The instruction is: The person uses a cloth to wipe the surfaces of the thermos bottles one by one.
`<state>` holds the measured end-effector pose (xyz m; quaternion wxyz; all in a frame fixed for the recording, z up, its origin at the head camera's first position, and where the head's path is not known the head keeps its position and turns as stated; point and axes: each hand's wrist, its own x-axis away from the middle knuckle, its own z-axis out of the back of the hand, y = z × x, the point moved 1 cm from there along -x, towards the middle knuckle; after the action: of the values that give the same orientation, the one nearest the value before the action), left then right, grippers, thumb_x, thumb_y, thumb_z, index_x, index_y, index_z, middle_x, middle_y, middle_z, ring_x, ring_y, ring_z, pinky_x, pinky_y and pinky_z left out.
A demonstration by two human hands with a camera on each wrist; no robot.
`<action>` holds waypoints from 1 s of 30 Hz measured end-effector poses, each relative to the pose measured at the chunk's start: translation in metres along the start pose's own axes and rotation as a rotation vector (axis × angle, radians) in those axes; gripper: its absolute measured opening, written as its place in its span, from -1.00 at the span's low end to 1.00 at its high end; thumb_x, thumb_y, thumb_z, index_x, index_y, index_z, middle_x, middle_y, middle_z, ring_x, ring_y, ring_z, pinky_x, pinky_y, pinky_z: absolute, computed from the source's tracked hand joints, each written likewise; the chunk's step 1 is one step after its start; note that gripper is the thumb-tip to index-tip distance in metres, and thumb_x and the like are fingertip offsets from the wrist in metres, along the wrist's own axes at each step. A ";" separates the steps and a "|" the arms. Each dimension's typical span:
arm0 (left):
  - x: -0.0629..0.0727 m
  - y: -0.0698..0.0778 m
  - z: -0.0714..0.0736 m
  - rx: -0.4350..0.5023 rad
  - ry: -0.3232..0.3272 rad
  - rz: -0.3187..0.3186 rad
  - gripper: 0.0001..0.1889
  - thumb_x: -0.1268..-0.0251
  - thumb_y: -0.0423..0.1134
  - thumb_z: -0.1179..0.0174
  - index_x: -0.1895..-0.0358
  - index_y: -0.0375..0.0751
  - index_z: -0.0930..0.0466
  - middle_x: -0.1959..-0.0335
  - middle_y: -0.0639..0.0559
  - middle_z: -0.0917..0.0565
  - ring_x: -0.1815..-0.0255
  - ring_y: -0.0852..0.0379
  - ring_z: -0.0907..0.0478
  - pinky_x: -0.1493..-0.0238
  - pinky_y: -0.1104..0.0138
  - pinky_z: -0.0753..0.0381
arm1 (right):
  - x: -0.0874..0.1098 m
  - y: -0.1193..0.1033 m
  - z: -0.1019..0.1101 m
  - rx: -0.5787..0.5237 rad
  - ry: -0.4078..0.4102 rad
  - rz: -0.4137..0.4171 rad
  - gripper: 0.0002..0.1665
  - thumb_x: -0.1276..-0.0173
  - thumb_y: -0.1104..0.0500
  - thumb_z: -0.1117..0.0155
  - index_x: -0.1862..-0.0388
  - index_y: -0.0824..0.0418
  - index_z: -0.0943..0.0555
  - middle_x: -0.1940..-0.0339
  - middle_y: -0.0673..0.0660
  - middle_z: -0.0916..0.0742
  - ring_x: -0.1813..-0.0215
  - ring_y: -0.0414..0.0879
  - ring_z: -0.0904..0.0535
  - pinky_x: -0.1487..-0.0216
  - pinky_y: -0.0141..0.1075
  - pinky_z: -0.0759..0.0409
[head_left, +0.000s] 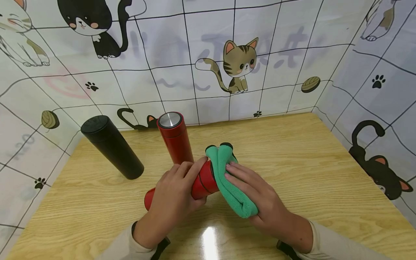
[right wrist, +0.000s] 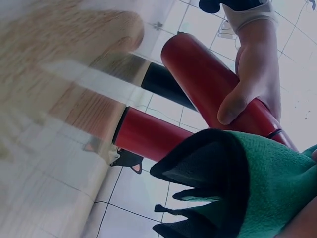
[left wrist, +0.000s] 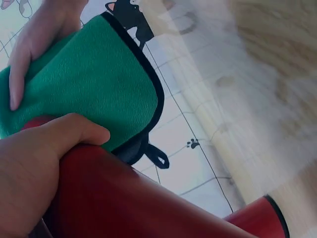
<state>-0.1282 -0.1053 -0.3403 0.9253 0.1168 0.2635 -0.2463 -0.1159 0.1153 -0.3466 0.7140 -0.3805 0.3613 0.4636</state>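
My left hand (head_left: 173, 193) wraps round the middle of a red thermos bottle (head_left: 205, 182), which is tilted with its lid end toward the right. Over that end lies a folded green cloth with black edging (head_left: 234, 193). The right hand (head_left: 263, 196) holds the cloth against the bottle, fingers lying across its top. In the left wrist view the cloth (left wrist: 104, 79) hides the lid, and the left thumb rests on the red body (left wrist: 109, 193). From the right wrist, the bottle's base (right wrist: 181, 52) shows beyond the left hand (right wrist: 260, 67).
A second red bottle (head_left: 178, 144) with a silver top stands upright just behind the left hand. Farther left stands a black bottle (head_left: 113, 148). The wooden table (head_left: 308, 162) meets a cat-patterned wall covering (head_left: 169, 47) at the back and sides.
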 end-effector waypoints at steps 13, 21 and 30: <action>0.003 0.000 -0.001 0.047 0.050 -0.015 -0.07 0.35 -0.06 -0.59 -0.32 0.07 -0.43 0.17 0.02 -0.65 0.27 0.07 -0.63 0.31 0.20 -0.72 | 0.006 0.005 0.001 -0.040 -0.133 -0.117 -0.30 -0.31 0.29 -0.33 -0.42 0.37 -0.40 -0.51 0.31 -0.38 -0.56 0.11 -0.27 -0.53 -0.36 -0.28; 0.004 -0.001 0.001 0.082 0.031 0.026 -0.03 0.35 -0.06 -0.61 -0.37 0.12 -0.41 0.15 0.04 -0.64 0.26 0.10 -0.63 0.31 0.20 -0.73 | 0.007 0.004 0.003 -0.016 -0.165 -0.167 -0.22 -0.24 0.39 -0.36 -0.45 0.37 -0.35 -0.53 0.28 -0.38 -0.56 0.00 -0.30 -0.47 -0.43 -0.31; 0.003 -0.002 0.003 0.092 0.031 0.041 -0.01 0.32 -0.07 -0.61 -0.40 0.13 -0.37 0.12 0.03 -0.63 0.23 0.06 -0.65 0.29 0.14 -0.75 | 0.001 0.006 0.001 -0.054 0.029 -0.051 -0.56 -0.53 0.22 -0.13 -0.23 0.51 -0.52 -0.34 0.31 -0.59 -0.41 0.00 -0.51 -0.38 -0.35 -0.46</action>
<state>-0.1259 -0.1096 -0.3403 0.9197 0.1683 0.2639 -0.2371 -0.1205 0.1185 -0.3482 0.7097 -0.4154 0.3491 0.4495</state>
